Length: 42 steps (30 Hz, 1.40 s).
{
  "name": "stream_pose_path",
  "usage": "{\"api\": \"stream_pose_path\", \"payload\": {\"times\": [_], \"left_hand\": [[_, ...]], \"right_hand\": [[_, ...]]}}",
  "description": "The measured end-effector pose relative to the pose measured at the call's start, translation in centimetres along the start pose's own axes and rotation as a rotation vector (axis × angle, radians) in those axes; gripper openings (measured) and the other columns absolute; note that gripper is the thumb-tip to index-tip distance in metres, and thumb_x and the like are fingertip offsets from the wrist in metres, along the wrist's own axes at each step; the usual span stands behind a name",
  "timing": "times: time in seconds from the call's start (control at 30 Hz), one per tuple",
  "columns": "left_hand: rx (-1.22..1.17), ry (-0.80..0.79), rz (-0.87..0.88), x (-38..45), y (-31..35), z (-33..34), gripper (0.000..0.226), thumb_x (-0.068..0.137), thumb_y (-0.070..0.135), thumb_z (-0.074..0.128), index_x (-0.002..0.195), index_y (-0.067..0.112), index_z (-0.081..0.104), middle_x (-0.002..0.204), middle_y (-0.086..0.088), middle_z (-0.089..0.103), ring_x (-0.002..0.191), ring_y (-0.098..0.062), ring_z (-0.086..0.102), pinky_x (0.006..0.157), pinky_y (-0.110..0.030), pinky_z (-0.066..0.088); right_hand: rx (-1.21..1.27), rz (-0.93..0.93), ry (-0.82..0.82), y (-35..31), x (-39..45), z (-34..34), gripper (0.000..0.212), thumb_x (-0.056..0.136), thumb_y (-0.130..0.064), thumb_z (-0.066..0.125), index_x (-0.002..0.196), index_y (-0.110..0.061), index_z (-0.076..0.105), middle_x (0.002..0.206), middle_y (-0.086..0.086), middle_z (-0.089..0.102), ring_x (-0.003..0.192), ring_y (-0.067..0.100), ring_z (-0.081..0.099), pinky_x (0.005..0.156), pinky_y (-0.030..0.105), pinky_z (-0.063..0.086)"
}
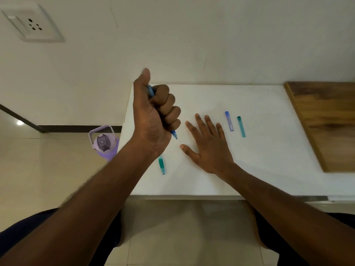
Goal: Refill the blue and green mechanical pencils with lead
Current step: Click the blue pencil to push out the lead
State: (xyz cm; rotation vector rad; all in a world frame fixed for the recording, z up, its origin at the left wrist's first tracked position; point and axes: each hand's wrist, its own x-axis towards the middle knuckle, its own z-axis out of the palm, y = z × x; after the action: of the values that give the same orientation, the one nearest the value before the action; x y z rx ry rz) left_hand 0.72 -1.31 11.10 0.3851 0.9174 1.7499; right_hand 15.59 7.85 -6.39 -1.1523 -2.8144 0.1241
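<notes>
Blue pencil (151, 92) was fisted in left hand (153, 120); right hand (209, 146) lay flat, empty. Risk: thumb slipping off cap, pencil dropping.

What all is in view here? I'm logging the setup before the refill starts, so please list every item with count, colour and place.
blue mechanical pencil: 1, blue, gripped in the left fist, tip pointing down
green mechanical pencil: 1, teal green, lying on the table, partly hidden under the left wrist
blue lead case: 1, blue, on the table beyond the right hand
green lead case: 1, teal green, just right of the blue case
table: 1, white, against the wall
wooden board: 1, brown, right end of the table
water bottle: 1, lilac, on the floor left of the table
wall socket: 1, white, upper left wall
left hand: 1, closed
right hand: 1, flat on the table, empty
</notes>
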Motion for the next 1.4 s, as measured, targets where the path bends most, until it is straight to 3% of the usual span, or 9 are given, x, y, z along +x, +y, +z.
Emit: {"api": "stream_pose_path", "payload": {"times": [0.33, 0.47, 0.6, 0.73, 0.87, 1.0, 1.13, 1.3, 1.4], "left_hand": [[0.021, 0.041, -0.017, -0.45, -0.08, 0.17, 0.065, 0.106, 0.050, 0.029, 0.045, 0.027, 0.030, 0.042, 0.011, 0.024, 0.038, -0.005, 0.019, 0.041, -0.016, 0.022], [-0.001, 0.033, -0.040, -0.30, 0.17, 0.32, 0.065, 0.106, 0.063, 0.030, 0.053, 0.026, 0.020, 0.043, 0.011, 0.022, 0.039, -0.006, 0.016, 0.041, -0.019, 0.017], [0.045, 0.062, -0.017, -0.21, 0.37, 0.17, 0.064, 0.107, 0.052, 0.030, 0.048, 0.027, 0.027, 0.044, 0.011, 0.023, 0.039, -0.006, 0.017, 0.042, -0.018, 0.020], [0.043, 0.048, -0.025, -0.31, 0.45, 0.01, 0.066, 0.107, 0.060, 0.032, 0.051, 0.027, 0.025, 0.044, 0.010, 0.021, 0.040, -0.007, 0.015, 0.042, -0.021, 0.017], [0.073, 0.047, -0.003, -0.29, 0.43, 0.12, 0.066, 0.108, 0.051, 0.029, 0.046, 0.027, 0.029, 0.043, 0.011, 0.024, 0.038, -0.006, 0.017, 0.041, -0.017, 0.022], [0.068, 0.059, -0.010, -0.33, 0.57, 0.09, 0.066, 0.107, 0.060, 0.032, 0.050, 0.027, 0.026, 0.045, 0.010, 0.021, 0.041, -0.007, 0.015, 0.043, -0.021, 0.017], [0.099, 0.076, 0.005, -0.28, 0.54, 0.16, 0.066, 0.108, 0.052, 0.031, 0.048, 0.027, 0.028, 0.044, 0.011, 0.022, 0.040, -0.007, 0.016, 0.042, -0.019, 0.021], [0.077, 0.057, -0.016, -0.41, 0.56, 0.10, 0.068, 0.105, 0.068, 0.030, 0.051, 0.027, 0.023, 0.045, 0.010, 0.020, 0.041, -0.007, 0.014, 0.041, -0.020, 0.018], [0.067, 0.044, -0.017, -0.43, 0.51, 0.14, 0.066, 0.106, 0.061, 0.029, 0.050, 0.027, 0.024, 0.044, 0.011, 0.020, 0.039, -0.006, 0.014, 0.041, -0.019, 0.018]], "right_hand": [[0.000, 0.004, 0.008, -0.13, -0.11, -0.25, 0.083, 0.097, -0.081, 0.019, 0.166, -0.035, 0.017, 0.177, 0.003, 0.007, 0.163, 0.031, 0.007, 0.128, 0.059, 0.016], [-0.006, 0.009, 0.008, -0.11, 0.02, -0.20, 0.083, 0.097, -0.082, 0.020, 0.165, -0.036, 0.017, 0.177, 0.002, 0.008, 0.163, 0.031, 0.008, 0.128, 0.059, 0.016], [-0.013, 0.008, 0.016, -0.22, 0.03, -0.18, 0.083, 0.096, -0.082, 0.020, 0.165, -0.035, 0.018, 0.177, 0.003, 0.010, 0.163, 0.031, 0.010, 0.128, 0.059, 0.017], [-0.010, 0.009, 0.025, -0.28, -0.01, -0.13, 0.083, 0.096, -0.082, 0.020, 0.165, -0.035, 0.020, 0.177, 0.003, 0.011, 0.163, 0.032, 0.012, 0.128, 0.059, 0.017], [-0.009, 0.011, 0.016, -0.29, 0.08, -0.20, 0.083, 0.096, -0.082, 0.021, 0.165, -0.036, 0.019, 0.177, 0.003, 0.010, 0.163, 0.031, 0.011, 0.129, 0.059, 0.016], [0.000, 0.010, 0.025, -0.34, 0.10, -0.26, 0.084, 0.096, -0.082, 0.021, 0.165, -0.035, 0.021, 0.176, 0.003, 0.012, 0.162, 0.032, 0.012, 0.128, 0.059, 0.016], [-0.005, 0.009, 0.026, -0.29, 0.09, -0.19, 0.084, 0.096, -0.083, 0.020, 0.165, -0.035, 0.020, 0.176, 0.003, 0.011, 0.162, 0.032, 0.012, 0.128, 0.059, 0.017], [-0.006, 0.007, 0.041, -0.15, 0.17, 0.18, 0.083, 0.096, -0.083, 0.023, 0.164, -0.036, 0.021, 0.176, 0.003, 0.013, 0.162, 0.032, 0.013, 0.128, 0.059, 0.018], [-0.004, 0.005, 0.047, -0.09, 0.20, 0.36, 0.083, 0.096, -0.083, 0.022, 0.164, -0.036, 0.022, 0.176, 0.003, 0.014, 0.162, 0.032, 0.014, 0.128, 0.060, 0.019]]}}
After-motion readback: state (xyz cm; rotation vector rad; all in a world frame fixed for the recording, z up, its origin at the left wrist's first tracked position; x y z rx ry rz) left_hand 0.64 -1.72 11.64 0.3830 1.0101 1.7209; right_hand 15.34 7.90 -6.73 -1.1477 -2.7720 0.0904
